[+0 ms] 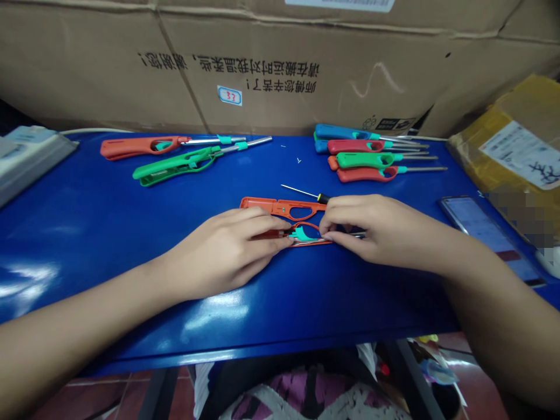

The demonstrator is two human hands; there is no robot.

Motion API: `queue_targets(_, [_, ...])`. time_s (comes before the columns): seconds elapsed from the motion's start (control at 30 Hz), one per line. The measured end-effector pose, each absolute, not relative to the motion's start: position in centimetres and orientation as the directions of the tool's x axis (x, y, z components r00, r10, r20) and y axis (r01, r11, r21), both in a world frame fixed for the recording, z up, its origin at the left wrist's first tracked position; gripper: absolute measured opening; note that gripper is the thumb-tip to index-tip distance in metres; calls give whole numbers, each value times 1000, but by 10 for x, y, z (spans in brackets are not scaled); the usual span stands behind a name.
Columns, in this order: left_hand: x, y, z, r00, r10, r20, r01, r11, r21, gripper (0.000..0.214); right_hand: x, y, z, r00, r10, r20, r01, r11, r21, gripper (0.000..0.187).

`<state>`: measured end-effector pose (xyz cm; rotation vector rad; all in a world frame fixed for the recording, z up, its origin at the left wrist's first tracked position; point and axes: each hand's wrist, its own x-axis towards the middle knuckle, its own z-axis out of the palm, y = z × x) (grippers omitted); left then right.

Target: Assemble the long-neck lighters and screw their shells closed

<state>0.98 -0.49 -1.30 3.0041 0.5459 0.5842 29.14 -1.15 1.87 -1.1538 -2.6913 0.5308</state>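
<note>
My left hand (234,248) is closed on the rear of an opened orange lighter (321,242), which lies on the table. A teal trigger (303,234) sits within its loop, between my two hands. At the lighter's front end my right hand (371,228) pinches it near a thin metal tube (359,234); the exact grip is partly hidden by the fingers. Just beyond lies an orange half shell (265,206), and behind that a thin screwdriver (301,191) with a black and yellow handle, partly covered by my right hand.
An orange lighter (131,147) and an open green lighter (175,166) lie far left. Several coloured lighters (365,158) are stacked at the back right. Tiny screws (298,160) rest between. A phone (490,236) lies right; a large cardboard box (131,76) walls off the back.
</note>
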Motion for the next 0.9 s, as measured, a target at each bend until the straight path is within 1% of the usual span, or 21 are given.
queue_targets(0.07, [8, -3, -12, 853, 379, 360, 348, -925, 150, 29, 293, -10, 18, -662, 748, 58, 686, 635, -355, 14])
queue_targets(0.13, [5, 1, -11, 820, 437, 369, 388, -899, 202, 29, 295, -8, 15, -648, 751, 126, 703, 653, -282, 17])
queue_targets(0.23, [1, 11, -13, 737, 546, 398, 486, -838, 248, 29, 297, -2, 7, -669, 718, 191, 701, 695, -156, 21])
queue_targets(0.33, [-2, 20, -16, 680, 621, 391, 567, -783, 258, 31, 295, 3, -1, -697, 685, 210, 681, 725, -106, 20])
queue_targets(0.53, [-1, 20, -17, 696, 645, 315, 582, -764, 278, 35, 287, 7, -10, -651, 711, 265, 697, 698, -164, 9])
queue_targets(0.67, [-2, 20, -16, 698, 654, 293, 587, -756, 288, 35, 285, 8, -12, -653, 710, 266, 691, 701, -174, 12])
queue_targets(0.73, [-3, 21, -17, 688, 662, 297, 592, -749, 298, 36, 285, 8, -12, -628, 730, 270, 706, 680, -197, 12])
queue_targets(0.83, [-4, 23, -18, 655, 684, 322, 610, -730, 308, 37, 283, 4, -12, -549, 782, 296, 732, 620, -281, 9])
queue_targets(0.9, [-6, 22, -17, 643, 676, 359, 606, -736, 301, 38, 280, 1, -9, -480, 824, 303, 720, 567, -400, 8])
